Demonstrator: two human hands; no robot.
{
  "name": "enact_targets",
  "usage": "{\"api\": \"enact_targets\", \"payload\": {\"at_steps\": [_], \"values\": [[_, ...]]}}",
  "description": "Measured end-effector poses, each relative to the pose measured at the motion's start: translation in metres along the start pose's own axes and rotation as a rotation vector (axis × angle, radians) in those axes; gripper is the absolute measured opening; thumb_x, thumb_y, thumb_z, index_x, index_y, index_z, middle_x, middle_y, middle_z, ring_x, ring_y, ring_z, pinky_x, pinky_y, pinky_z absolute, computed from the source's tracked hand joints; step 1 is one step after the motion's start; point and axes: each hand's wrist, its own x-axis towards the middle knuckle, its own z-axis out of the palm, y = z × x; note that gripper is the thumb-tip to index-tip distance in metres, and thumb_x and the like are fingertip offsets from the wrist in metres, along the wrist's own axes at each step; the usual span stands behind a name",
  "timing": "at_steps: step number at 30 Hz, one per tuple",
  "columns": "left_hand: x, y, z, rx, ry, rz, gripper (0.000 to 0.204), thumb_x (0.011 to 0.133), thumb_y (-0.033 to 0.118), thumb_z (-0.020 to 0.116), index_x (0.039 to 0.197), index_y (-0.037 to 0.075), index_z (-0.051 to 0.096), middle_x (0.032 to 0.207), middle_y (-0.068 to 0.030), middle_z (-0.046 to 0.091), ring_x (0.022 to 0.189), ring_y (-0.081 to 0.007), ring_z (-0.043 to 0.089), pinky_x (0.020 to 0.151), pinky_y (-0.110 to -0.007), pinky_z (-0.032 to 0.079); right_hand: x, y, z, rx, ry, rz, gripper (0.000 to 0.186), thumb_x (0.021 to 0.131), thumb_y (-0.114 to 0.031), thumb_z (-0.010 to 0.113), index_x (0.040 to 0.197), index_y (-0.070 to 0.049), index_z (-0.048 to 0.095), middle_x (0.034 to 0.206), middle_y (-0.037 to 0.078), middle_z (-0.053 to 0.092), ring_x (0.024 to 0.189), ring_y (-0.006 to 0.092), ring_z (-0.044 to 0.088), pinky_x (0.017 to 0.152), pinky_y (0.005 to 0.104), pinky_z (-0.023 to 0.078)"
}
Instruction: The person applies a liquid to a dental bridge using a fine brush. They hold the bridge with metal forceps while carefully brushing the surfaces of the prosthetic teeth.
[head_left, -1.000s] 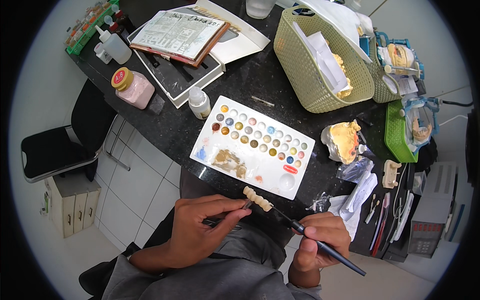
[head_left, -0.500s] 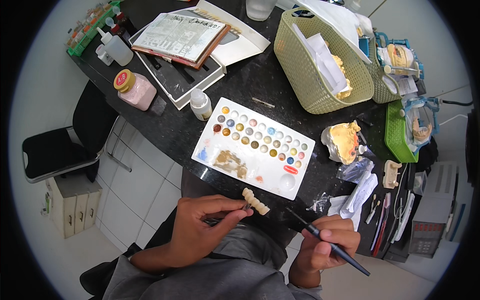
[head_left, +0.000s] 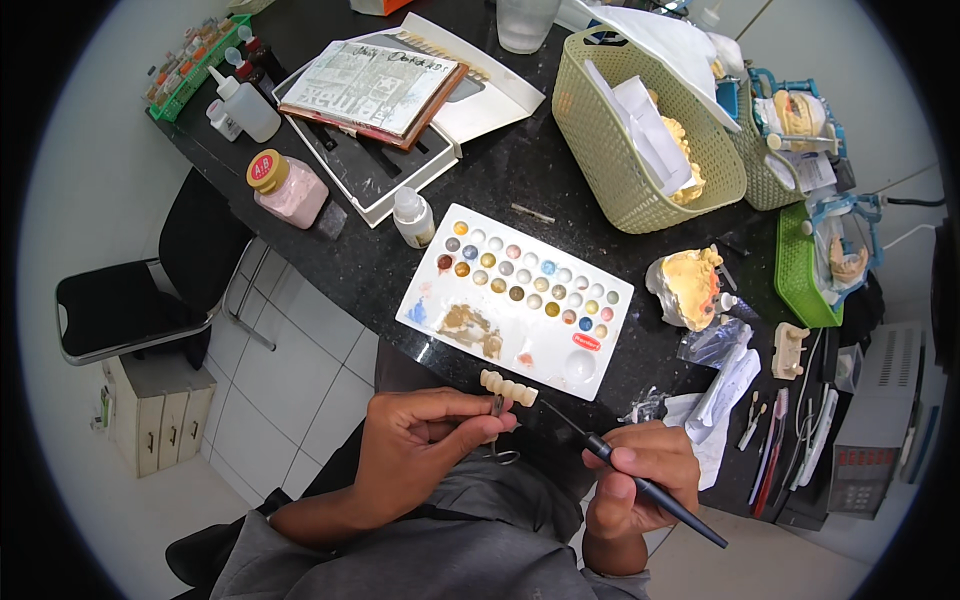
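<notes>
My left hand (head_left: 425,440) pinches slim metal forceps (head_left: 503,457), a ring handle showing below the fingers. At the tip of the forceps sits a cream-coloured dental bridge (head_left: 508,387), a row of several tooth crowns, just off the near edge of the palette. In my right hand (head_left: 645,475) is a fine brush (head_left: 690,518) with a dark handle, held like a pen. Its thin tip points up and left, close to the right end of the bridge; whether they touch I cannot tell. Beyond both hands lies a white palette (head_left: 545,362) with coloured wells and brown smears.
A plaster dental model (head_left: 685,290) stands right of the palette, near crumpled paper (head_left: 725,390). Behind are a woven basket (head_left: 640,195) and a green basket (head_left: 800,270). A small bottle (head_left: 413,220) and a jar of pink powder (head_left: 290,190) are at the left.
The bridge has turned and lies more level, and the forceps' ring has come into sight. My right hand has moved left and slightly up, bringing the brush tip nearer the bridge.
</notes>
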Motion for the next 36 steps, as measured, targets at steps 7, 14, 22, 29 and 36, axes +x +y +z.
{"api": "enact_targets", "payload": {"at_steps": [7, 14, 22, 29, 36], "values": [[-0.0001, 0.0030, 0.0031, 0.001, 0.027, -0.012, 0.011, 0.082, -0.009, 0.062, 0.093, -0.011, 0.064, 0.090, -0.0206, 0.067, 0.085, -0.0217, 0.068, 0.075, -0.027, 0.057, 0.0017, 0.0000, 0.0013, -0.015, -0.017, 0.019, 0.012, 0.075, 0.000, 0.065, 0.085, 0.005, 0.061, 0.067, 0.014, 0.061, 0.053, 0.0198, 0.062, 0.048, 0.0248, 0.051], [0.0002, -0.0019, -0.0017, 0.020, -0.025, 0.026, 0.016, 0.084, -0.002, 0.064, 0.099, -0.007, 0.066, 0.095, -0.0165, 0.068, 0.088, -0.0184, 0.067, 0.076, -0.023, 0.057, 0.0009, 0.0000, 0.0024, 0.011, 0.003, 0.017, 0.012, 0.074, 0.001, 0.064, 0.084, 0.006, 0.061, 0.067, 0.014, 0.061, 0.052, 0.0198, 0.062, 0.047, 0.0249, 0.051], [-0.0002, -0.0060, -0.0029, -0.048, -0.031, 0.020, 0.015, 0.083, -0.005, 0.065, 0.097, -0.009, 0.065, 0.095, -0.0178, 0.067, 0.089, -0.0198, 0.067, 0.080, -0.026, 0.057, -0.0039, 0.0022, -0.0007, 0.088, 0.065, 0.004, 0.016, 0.073, 0.000, 0.065, 0.087, 0.006, 0.059, 0.070, 0.014, 0.061, 0.055, 0.0207, 0.062, 0.048, 0.0270, 0.053], [-0.0002, -0.0062, -0.0023, -0.089, -0.024, -0.012, 0.014, 0.082, -0.007, 0.065, 0.095, -0.010, 0.064, 0.095, -0.0184, 0.067, 0.090, -0.0206, 0.067, 0.081, -0.027, 0.057, 0.0006, 0.0008, -0.0004, -0.071, -0.038, -0.015, 0.015, 0.073, 0.000, 0.066, 0.087, 0.005, 0.060, 0.068, 0.013, 0.063, 0.054, 0.0204, 0.062, 0.045, 0.0252, 0.050], [0.0006, -0.0058, -0.0024, -0.090, -0.023, -0.016, 0.013, 0.082, -0.006, 0.065, 0.094, -0.010, 0.064, 0.095, -0.0179, 0.067, 0.089, -0.0198, 0.067, 0.080, -0.027, 0.057, 0.0017, 0.0013, 0.0019, -0.078, -0.043, -0.001, 0.011, 0.075, -0.001, 0.065, 0.083, 0.005, 0.062, 0.065, 0.013, 0.062, 0.052, 0.0192, 0.062, 0.044, 0.0243, 0.049]]}}
